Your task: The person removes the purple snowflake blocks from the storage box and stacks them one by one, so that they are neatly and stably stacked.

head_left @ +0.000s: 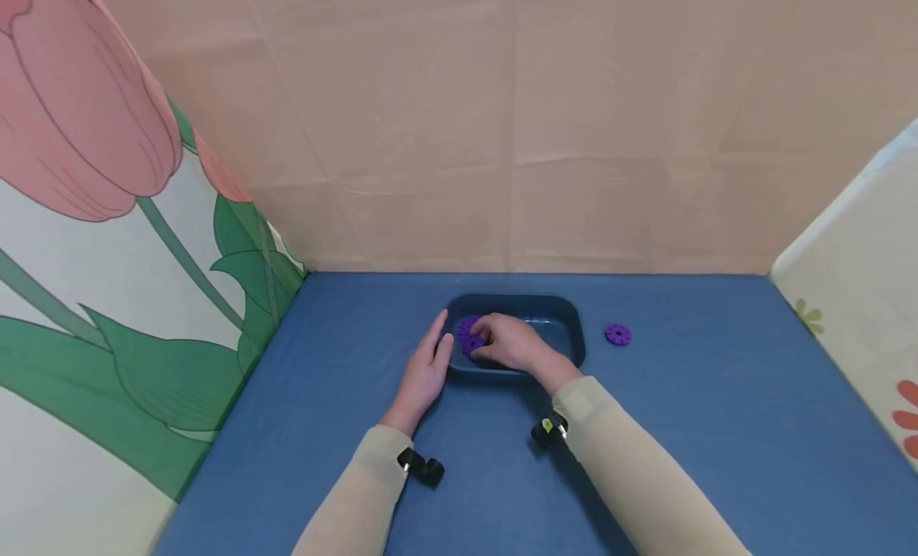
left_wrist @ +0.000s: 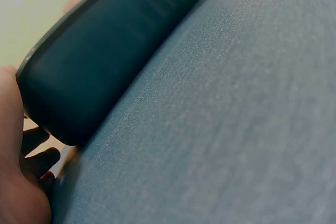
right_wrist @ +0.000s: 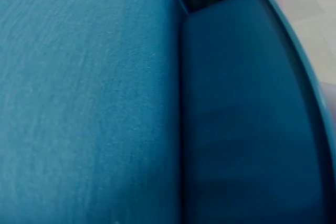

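Note:
A dark blue rectangular tray [head_left: 531, 372] lies on the blue surface. My left hand [head_left: 421, 377] rests against its left end, fingers fairly straight; the thumb is by the rim. In the left wrist view, part of that hand [left_wrist: 16, 166] shows beside the tray's outer wall [left_wrist: 100, 51]. Reaching over the near rim, my right hand [head_left: 512, 342] has thumb and fingertips bent around a purple slotted disc [head_left: 473, 345] at the tray's left end. More purple [head_left: 468, 326] shows just behind it; the fingers partly hide these discs. The right wrist view mostly shows the tray's outer wall [right_wrist: 247, 108].
Another purple slotted disc [head_left: 617, 334] lies on the blue tabletop [head_left: 681, 397], right of the tray. A tan cloth wall [head_left: 502, 142] rises behind. A tulip-printed panel [head_left: 93, 261] stands at left, a pale flowered one [head_left: 861, 285] at right.

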Demonstrator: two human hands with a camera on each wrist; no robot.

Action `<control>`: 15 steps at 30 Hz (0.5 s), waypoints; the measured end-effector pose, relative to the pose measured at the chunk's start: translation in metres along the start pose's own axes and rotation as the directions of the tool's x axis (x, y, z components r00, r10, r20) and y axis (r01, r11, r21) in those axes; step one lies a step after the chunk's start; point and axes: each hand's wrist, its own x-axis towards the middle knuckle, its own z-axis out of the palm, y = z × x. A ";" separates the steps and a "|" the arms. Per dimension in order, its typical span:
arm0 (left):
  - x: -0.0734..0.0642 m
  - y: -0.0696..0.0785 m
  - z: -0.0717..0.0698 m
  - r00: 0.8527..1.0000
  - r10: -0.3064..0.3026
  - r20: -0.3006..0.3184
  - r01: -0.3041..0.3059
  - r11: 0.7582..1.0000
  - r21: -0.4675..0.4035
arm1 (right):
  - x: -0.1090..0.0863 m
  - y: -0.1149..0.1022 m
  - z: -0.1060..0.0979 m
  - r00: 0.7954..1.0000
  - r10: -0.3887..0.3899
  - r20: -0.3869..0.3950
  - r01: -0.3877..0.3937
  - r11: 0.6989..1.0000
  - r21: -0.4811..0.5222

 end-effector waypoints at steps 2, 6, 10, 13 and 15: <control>0.000 0.000 0.001 1.000 0.002 0.001 -0.002 1.000 0.002 | -0.002 0.000 -0.004 1.000 0.009 -0.023 -0.009 1.000 0.005; 0.001 -0.002 0.001 1.000 -0.002 0.003 0.002 1.000 0.008 | -0.009 0.000 -0.013 0.996 0.019 -0.084 -0.016 1.000 0.027; 0.001 -0.002 0.000 1.000 -0.009 0.005 0.009 1.000 0.004 | -0.015 0.001 -0.021 0.991 0.029 -0.129 -0.022 0.998 0.057; 0.000 -0.001 0.000 1.000 -0.005 0.001 0.005 1.000 0.000 | -0.020 0.003 -0.023 0.986 0.031 -0.162 -0.022 0.998 0.057; 0.000 -0.001 0.000 1.000 -0.004 -0.005 0.004 1.000 0.002 | -0.023 0.005 -0.024 0.982 0.028 -0.186 -0.019 0.999 0.050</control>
